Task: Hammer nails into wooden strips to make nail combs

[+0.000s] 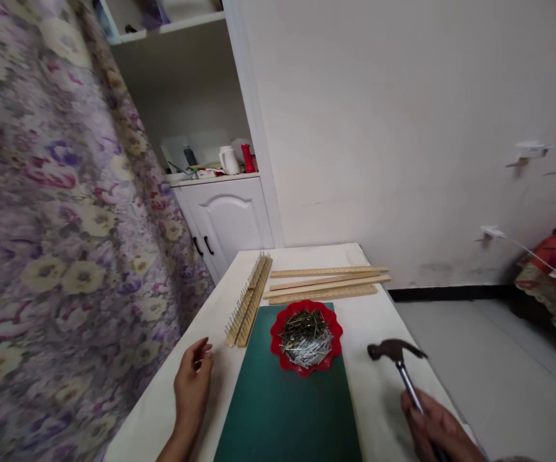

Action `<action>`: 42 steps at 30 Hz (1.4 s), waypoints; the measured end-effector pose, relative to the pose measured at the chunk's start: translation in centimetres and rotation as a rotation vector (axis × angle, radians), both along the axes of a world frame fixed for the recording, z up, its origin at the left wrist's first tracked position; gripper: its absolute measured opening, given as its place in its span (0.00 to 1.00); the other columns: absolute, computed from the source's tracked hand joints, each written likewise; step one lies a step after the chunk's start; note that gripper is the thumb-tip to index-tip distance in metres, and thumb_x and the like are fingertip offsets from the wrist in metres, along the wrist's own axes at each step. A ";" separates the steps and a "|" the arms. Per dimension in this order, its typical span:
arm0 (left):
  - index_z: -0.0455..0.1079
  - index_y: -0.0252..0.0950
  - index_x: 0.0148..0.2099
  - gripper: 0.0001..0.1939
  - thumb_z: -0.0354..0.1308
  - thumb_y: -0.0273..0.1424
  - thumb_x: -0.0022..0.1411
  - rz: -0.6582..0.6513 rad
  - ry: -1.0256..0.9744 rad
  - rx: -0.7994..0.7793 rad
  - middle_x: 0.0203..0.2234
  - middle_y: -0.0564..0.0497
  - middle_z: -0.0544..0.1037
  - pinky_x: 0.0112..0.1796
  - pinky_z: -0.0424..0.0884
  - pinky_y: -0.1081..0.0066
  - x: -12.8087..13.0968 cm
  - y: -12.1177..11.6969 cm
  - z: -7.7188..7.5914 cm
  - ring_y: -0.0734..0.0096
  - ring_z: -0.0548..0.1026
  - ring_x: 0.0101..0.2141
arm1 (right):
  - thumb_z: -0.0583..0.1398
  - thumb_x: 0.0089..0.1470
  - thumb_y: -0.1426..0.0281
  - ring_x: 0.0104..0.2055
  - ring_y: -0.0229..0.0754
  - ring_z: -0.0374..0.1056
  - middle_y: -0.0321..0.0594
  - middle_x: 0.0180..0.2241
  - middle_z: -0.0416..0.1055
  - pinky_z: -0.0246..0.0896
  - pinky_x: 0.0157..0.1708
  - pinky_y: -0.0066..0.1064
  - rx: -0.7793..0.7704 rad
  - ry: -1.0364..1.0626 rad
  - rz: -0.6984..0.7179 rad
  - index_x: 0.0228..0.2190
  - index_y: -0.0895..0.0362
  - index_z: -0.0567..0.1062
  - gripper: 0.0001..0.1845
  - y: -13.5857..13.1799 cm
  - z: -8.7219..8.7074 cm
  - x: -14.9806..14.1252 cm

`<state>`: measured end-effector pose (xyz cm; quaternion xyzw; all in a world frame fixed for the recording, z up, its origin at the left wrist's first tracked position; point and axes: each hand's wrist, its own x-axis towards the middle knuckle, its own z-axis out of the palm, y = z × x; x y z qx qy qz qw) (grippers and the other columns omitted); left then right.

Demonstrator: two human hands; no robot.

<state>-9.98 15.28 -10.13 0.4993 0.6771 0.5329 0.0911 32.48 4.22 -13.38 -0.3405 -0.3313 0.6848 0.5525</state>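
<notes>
My right hand (433, 423) is wrapped round the handle of a claw hammer (398, 351), whose dark head is raised at the right side of the table. My left hand (193, 381) rests at the table's left edge, fingers loosely curled, with nothing visible in it. Between my hands lies a green mat (290, 410). On its far part sits a red scalloped dish (278, 343) full of nails (307, 337), some brassy and some silvery. Beyond my left hand are wooden strips studded with upright nails (251, 300).
Several bare wooden strips (326, 282) lie across the far end of the white table (302, 250). A floral curtain (80, 224) hangs along the left. Behind stand a white cabinet (232, 218) and a wall. Cabled plugs (492, 232) are on the right wall.
</notes>
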 end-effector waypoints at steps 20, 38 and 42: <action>0.72 0.35 0.43 0.14 0.53 0.22 0.53 -0.644 0.691 -0.398 0.40 0.45 0.75 0.46 0.63 0.70 15.8 18.2 1.5 0.64 0.71 0.43 | 0.63 0.52 0.68 0.12 0.25 0.54 0.28 0.18 0.65 0.50 0.10 0.15 -0.105 0.167 -0.305 0.33 0.58 0.73 0.07 7.5 2.8 5.1; 0.74 0.34 0.34 0.11 0.57 0.24 0.44 -0.709 0.827 -0.548 0.35 0.47 0.76 0.39 0.64 0.72 16.2 22.5 -0.8 0.63 0.71 0.38 | 0.66 0.46 0.61 0.07 0.25 0.53 0.27 0.15 0.65 0.45 0.07 0.18 -0.162 0.076 -0.239 0.32 0.56 0.72 0.14 7.9 1.1 5.3; 0.73 0.35 0.31 0.09 0.57 0.23 0.44 -0.708 0.868 -0.526 0.33 0.48 0.75 0.37 0.63 0.72 16.3 22.5 -0.5 0.64 0.70 0.36 | 0.66 0.44 0.60 0.07 0.25 0.53 0.26 0.15 0.65 0.44 0.07 0.17 -0.154 0.074 -0.236 0.31 0.56 0.72 0.15 8.0 1.4 5.0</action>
